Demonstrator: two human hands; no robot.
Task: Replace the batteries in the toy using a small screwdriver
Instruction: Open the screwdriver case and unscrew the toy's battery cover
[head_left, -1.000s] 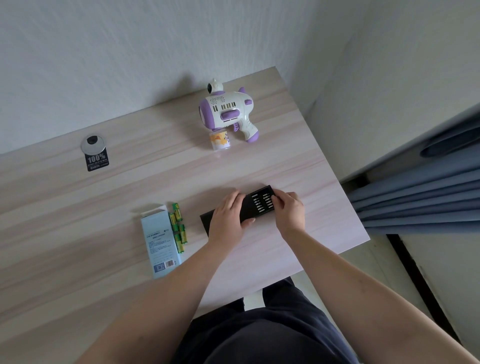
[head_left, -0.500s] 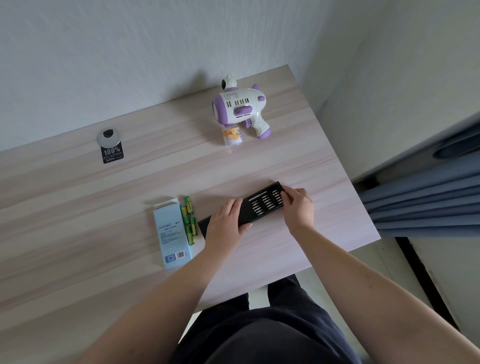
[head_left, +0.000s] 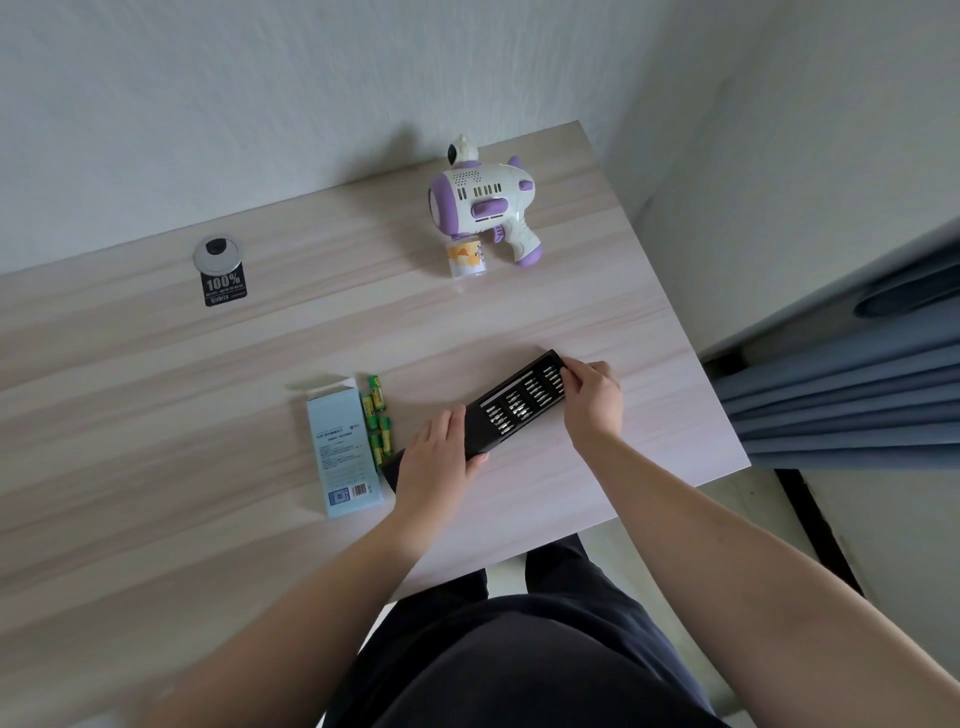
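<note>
A black screwdriver kit (head_left: 511, 410) lies slantwise on the wooden table (head_left: 156, 415), its inner tray of silver bits slid out to the upper right. My left hand (head_left: 436, 457) lies over the kit's outer sleeve, holding it down with thumb and fingers around it. My right hand (head_left: 592, 397) pinches the far end of the bit tray. Several green batteries (head_left: 378, 415) lie beside a light blue box (head_left: 340, 452) to the left of the kit. The white and purple toy gun (head_left: 483, 202) stands at the back of the table, a small bottle (head_left: 466, 258) under it.
A round cable grommet (head_left: 218, 253) with a black "100%" label (head_left: 224, 290) sits at the back left. The table's right edge runs close to a white wall, with blue curtain folds (head_left: 841, 384) beyond. My dark-clothed lap is under the near edge.
The bit tray has slid further out of the black sleeve toward the upper right, pulled by my right hand. My left hand stays on the sleeve. The camera has shifted slightly.
</note>
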